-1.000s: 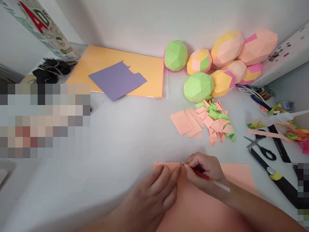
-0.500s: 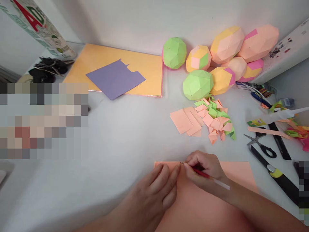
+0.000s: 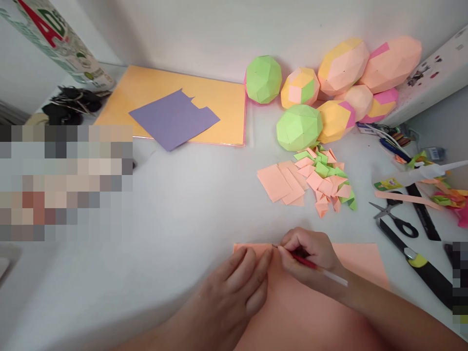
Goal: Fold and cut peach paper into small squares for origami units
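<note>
View shifted slightly, right hand [image 3: 316,249] gripping pencil [image 3: 310,264], left hand [image 3: 237,283] loosely open beside it, peach paper [image 3: 307,314] beneath both

Large red letter "A" [image 3: 44,25] stood on tall tilted package [image 3: 75,56] at upper left, cut by upper picture edge. Green letter "D" [image 3: 53,20] followed just beside it, more print after it unclear. Smaller green print lower on same package blurred. Yellow-green label [image 3: 389,184] on glue bottle [image 3: 411,177] at right too small to read. White label [image 3: 435,154] on small clear packet [image 3: 429,153], behind bottle, also illegible.
</note>
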`<state>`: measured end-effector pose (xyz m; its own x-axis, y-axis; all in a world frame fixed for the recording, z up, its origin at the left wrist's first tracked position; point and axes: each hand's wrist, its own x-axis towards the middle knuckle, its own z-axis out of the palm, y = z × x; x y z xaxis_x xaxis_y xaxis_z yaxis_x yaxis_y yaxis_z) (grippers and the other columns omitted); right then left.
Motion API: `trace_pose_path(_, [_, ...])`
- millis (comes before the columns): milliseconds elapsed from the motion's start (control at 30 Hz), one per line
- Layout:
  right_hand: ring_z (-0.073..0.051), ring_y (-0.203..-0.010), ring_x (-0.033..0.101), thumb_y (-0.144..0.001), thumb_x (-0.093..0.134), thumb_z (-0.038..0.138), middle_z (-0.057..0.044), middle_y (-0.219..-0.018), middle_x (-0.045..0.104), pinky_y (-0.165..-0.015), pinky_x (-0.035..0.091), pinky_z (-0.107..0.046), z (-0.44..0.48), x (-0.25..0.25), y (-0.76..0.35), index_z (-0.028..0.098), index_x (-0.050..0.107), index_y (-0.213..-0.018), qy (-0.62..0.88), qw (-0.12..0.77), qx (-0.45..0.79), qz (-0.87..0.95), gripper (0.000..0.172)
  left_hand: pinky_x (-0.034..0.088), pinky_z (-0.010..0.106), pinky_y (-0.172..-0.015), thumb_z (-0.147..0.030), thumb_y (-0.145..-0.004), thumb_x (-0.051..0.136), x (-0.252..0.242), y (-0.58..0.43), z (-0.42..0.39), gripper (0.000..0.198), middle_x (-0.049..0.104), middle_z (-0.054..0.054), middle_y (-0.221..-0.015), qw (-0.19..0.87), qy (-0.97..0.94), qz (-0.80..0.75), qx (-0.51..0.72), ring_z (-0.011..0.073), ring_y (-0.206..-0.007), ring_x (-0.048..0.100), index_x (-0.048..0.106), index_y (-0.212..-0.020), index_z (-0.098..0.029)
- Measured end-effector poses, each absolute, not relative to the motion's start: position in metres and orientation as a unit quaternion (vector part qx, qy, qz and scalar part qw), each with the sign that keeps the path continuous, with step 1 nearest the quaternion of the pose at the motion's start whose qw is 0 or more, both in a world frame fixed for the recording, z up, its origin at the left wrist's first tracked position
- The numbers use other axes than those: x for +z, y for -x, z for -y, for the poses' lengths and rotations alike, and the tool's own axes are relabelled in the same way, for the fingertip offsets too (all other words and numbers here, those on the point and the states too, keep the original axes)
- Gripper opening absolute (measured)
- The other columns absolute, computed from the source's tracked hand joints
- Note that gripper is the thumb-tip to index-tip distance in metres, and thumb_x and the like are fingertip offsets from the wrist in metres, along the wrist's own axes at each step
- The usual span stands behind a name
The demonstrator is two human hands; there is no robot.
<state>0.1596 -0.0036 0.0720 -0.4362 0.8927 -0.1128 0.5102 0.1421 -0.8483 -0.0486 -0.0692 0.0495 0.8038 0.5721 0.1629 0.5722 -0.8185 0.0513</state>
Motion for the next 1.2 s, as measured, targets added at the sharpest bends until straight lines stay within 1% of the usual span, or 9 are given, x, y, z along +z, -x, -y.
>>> trace_pose_path(300, [-0.007,-0.049,0.041,-0.078,0.057,0.022,0.003,-0.06,0.052,-0.044,0.033,-0.019,0.003,0.072,-0.161,0.021,0.042,-0.062,0.489,0.219,0.468,0.703,0.021,0.025,0.05,-0.108,-0.026,-0.074,0.057,0.051,0.048,0.07,0.051,0.039,0.017,-0.146,-0.003,0.949,0.303,-0.09,0.0353,-0.12,0.046,0.055,-0.122,-0.01])
trace_pose_path(433, [-0.006,-0.045,0.04,-0.081,0.059,0.026,0.005,-0.061,0.052,-0.042,0.033,-0.02,0.0,0.069,-0.161,0.021,0.042,-0.065,0.52,0.29,0.547,0.588,0.023,0.027,0.049,-0.107,-0.024,-0.074,0.057,0.049,0.048,0.069,0.047,0.042,0.017,-0.144,-0.011,0.944,0.311,-0.108,0.0343,-0.119,0.047,0.056,-0.119,-0.009])
trace_pose_path(567, [-0.005,-0.039,0.039,-0.082,0.06,0.026,0.008,-0.054,0.05,-0.04,0.03,-0.019,-0.004,0.069,-0.16,0.021,0.041,-0.068,0.528,0.353,0.588,0.501,0.024,0.029,0.048,-0.107,-0.019,-0.075,0.057,0.049,0.046,0.071,0.046,0.047,0.017,-0.14,-0.01,0.937,0.328,-0.12,0.0343,-0.119,0.048,0.057,-0.118,-0.006])
trace_pose_path(667, [-0.004,-0.037,0.038,-0.08,0.06,0.024,0.009,-0.047,0.048,-0.038,0.026,-0.018,-0.006,0.068,-0.159,0.021,0.042,-0.067,0.52,0.364,0.605,0.482,0.023,0.03,0.046,-0.107,-0.024,-0.082,0.053,0.052,0.04,0.079,0.046,0.048,0.016,-0.139,-0.014,0.931,0.345,-0.122,0.033,-0.122,0.046,0.055,-0.124,-0.006])
trace_pose_path(767, [-0.004,-0.036,0.037,-0.078,0.06,0.023,0.01,-0.044,0.047,-0.037,0.025,-0.017,-0.007,0.067,-0.16,0.021,0.042,-0.066,0.509,0.374,0.619,0.467,0.022,0.027,0.045,-0.109,-0.033,-0.089,0.047,0.056,0.029,0.087,0.047,0.045,0.013,-0.143,-0.007,0.926,0.362,-0.109,0.0316,-0.127,0.042,0.053,-0.129,-0.009])
trace_pose_path(900, [-0.004,-0.036,0.039,-0.076,0.062,0.026,0.009,-0.05,0.052,-0.036,0.025,-0.017,-0.009,0.065,-0.159,0.021,0.041,-0.065,0.496,0.392,0.624,0.459,0.024,0.023,0.045,-0.11,-0.041,-0.093,0.04,0.061,0.0,0.092,0.051,0.045,0.013,-0.143,0.003,0.922,0.378,-0.083,0.0319,-0.126,0.043,0.053,-0.13,-0.009])
trace_pose_path(1033, [-0.004,-0.037,0.039,-0.079,0.062,0.034,0.007,-0.057,0.055,-0.034,0.024,-0.017,-0.015,0.066,-0.16,0.021,0.041,-0.067,0.483,0.397,0.618,0.477,0.027,0.023,0.046,-0.109,-0.038,-0.093,0.039,0.06,-0.029,0.086,0.053,0.047,0.018,-0.139,0.021,0.922,0.375,-0.09,0.0339,-0.126,0.043,0.051,-0.131,-0.003])
trace_pose_path(1100, [-0.006,-0.04,0.042,-0.081,0.061,0.039,0.006,-0.059,0.056,-0.034,0.026,-0.018,-0.017,0.069,-0.167,0.021,0.046,-0.071,0.47,0.392,0.615,0.496,0.026,0.026,0.046,-0.108,-0.038,-0.092,0.04,0.057,-0.036,0.083,0.054,0.048,0.019,-0.138,0.003,0.921,0.377,-0.099,0.0337,-0.126,0.043,0.049,-0.132,-0.004])
trace_pose_path(1200, [-0.009,-0.051,0.053,-0.087,0.056,0.039,0.002,-0.065,0.061,-0.043,0.04,-0.022,-0.012,0.077,-0.187,0.02,0.056,-0.079,0.453,0.388,0.588,0.546,0.021,0.03,0.046,-0.107,-0.04,-0.09,0.043,0.052,-0.036,0.082,0.056,0.051,0.018,-0.134,-0.047,0.911,0.389,-0.125,0.0329,-0.125,0.044,0.048,-0.133,-0.005])
